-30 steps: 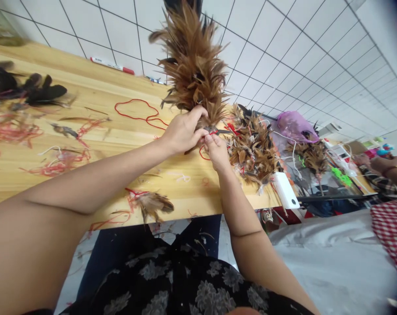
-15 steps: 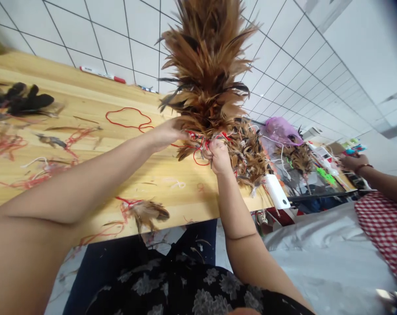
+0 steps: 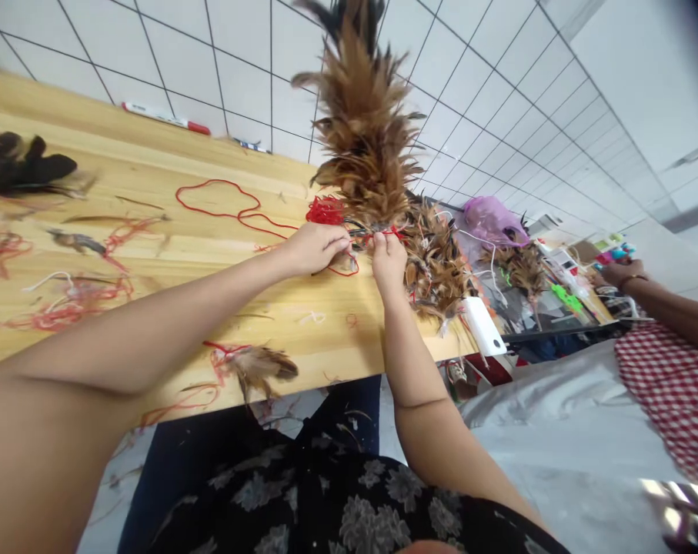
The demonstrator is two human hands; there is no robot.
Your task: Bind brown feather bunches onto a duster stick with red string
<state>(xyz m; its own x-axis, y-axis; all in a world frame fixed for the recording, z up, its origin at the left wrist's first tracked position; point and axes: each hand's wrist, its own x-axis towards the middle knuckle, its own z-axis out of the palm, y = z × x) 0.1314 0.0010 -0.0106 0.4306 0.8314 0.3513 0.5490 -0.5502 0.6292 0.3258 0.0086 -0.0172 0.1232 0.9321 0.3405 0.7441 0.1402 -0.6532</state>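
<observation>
A long brown feather duster (image 3: 365, 131) stands upright at the back of the table, dark plumes at its tip. My right hand (image 3: 389, 261) is closed at its base, where red string is bound round the feathers; what lies inside the fingers is partly hidden. Just left of that, my left hand (image 3: 321, 248) has its thumb and fingers pinched together. A loop of red string (image 3: 349, 271) hangs by its fingertips. Behind the left hand lies a red bundle of string (image 3: 325, 209), and one strand curls off across the wood.
Loose brown feathers (image 3: 438, 265) are heaped right of my right hand, beside a white device (image 3: 483, 326). A feather tuft (image 3: 262, 365) lies at the table's front edge. Markers (image 3: 165, 118) rest by the tiled wall. Another person's hand (image 3: 622, 273) is far right, near a purple bag (image 3: 492, 219).
The duster has moved away from me and appears smaller. My left hand has come out from beside the feathers toward the front, and the red string bundle is now uncovered.
</observation>
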